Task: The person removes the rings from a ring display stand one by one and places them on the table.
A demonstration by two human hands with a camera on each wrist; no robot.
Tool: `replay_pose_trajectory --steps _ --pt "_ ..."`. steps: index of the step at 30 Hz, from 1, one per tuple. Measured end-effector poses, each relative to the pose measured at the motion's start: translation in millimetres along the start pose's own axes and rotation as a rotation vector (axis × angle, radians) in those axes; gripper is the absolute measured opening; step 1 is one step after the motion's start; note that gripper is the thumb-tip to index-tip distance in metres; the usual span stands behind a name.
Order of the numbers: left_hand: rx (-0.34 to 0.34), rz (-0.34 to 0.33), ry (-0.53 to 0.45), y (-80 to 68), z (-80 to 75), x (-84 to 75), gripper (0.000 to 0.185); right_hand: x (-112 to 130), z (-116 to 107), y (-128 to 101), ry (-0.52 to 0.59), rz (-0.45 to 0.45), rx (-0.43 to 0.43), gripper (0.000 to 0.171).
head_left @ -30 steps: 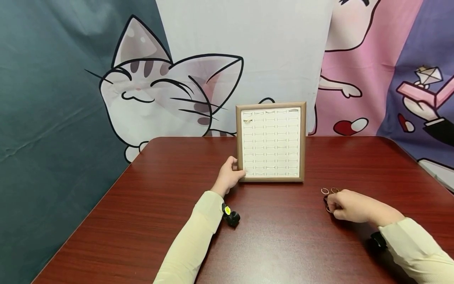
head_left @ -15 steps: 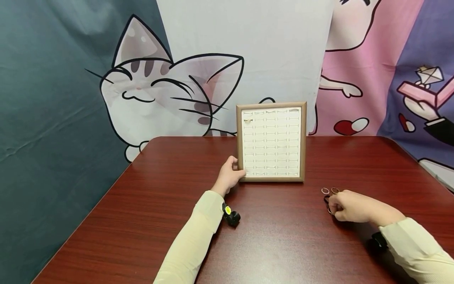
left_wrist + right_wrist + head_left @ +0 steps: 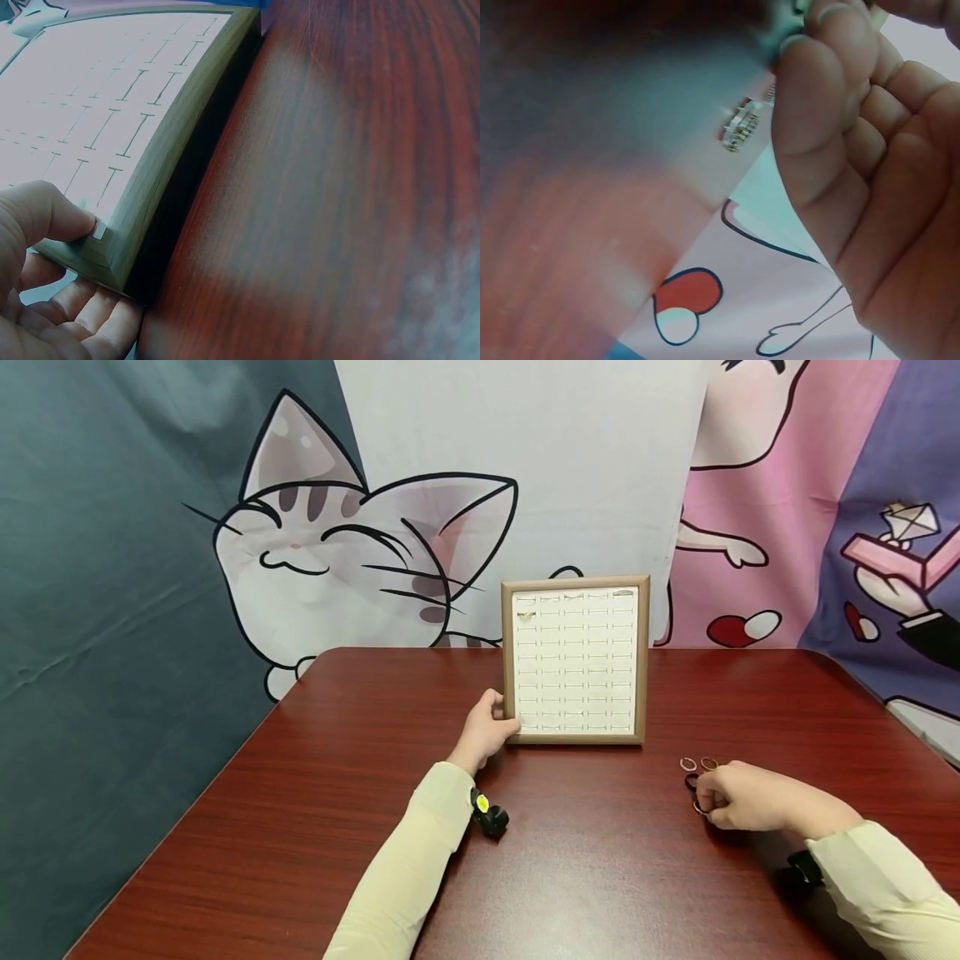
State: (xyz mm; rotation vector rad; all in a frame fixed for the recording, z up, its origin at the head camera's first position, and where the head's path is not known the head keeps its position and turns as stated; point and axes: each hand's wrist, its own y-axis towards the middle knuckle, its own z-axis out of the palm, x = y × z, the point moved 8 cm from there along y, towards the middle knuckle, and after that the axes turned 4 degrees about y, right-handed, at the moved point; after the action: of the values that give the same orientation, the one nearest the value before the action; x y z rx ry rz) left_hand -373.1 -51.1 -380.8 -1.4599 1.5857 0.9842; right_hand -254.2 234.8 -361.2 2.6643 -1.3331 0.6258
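A wood-framed ring display board (image 3: pixel 574 664) stands upright on the table, with slots in rows across its white face. My left hand (image 3: pixel 483 731) grips its lower left corner; in the left wrist view the thumb (image 3: pixel 64 214) presses the front and the other fingers are at the edge and behind. A gold-coloured ring (image 3: pixel 527 614) sits in the second row. To the right, my right hand (image 3: pixel 750 797) has its fingers curled down at the tabletop, pinching a thin ring (image 3: pixel 700 808) partly hidden by the fingertips. Beside it lie a black ring (image 3: pixel 691 782), a silver ring (image 3: pixel 687 764) and a gold-toned ring (image 3: pixel 708 763).
The dark red wooden table (image 3: pixel 300 827) extends around both hands. Behind it hangs a printed cloth backdrop (image 3: pixel 600 468) with cartoon figures. A small black camera (image 3: pixel 491 820) is strapped at the left wrist, another (image 3: pixel 805 867) at the right.
My right hand has shifted very slightly to the right, and the thin ring at its fingertips with it. The left hand keeps its grip on the display board.
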Motion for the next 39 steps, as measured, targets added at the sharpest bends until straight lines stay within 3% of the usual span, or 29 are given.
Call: replay_pose_trajectory --steps 7,15,24,39 --pt "0.004 0.003 -0.006 -0.1 0.1 -0.3 0.031 9 -16 7 -0.034 -0.023 -0.102 0.011" --pt "0.007 0.004 -0.011 0.3 0.6 0.8 0.032 28 -42 20 -0.133 -0.073 -0.310 0.011" --pt "0.008 0.004 -0.007 0.5 1.2 0.2 0.032 37 -54 41 -0.152 -0.047 -0.410 0.009" --pt "0.003 -0.006 -0.003 -0.8 0.7 0.3 0.033 63 -70 85 -0.074 -0.116 -0.554 0.006"
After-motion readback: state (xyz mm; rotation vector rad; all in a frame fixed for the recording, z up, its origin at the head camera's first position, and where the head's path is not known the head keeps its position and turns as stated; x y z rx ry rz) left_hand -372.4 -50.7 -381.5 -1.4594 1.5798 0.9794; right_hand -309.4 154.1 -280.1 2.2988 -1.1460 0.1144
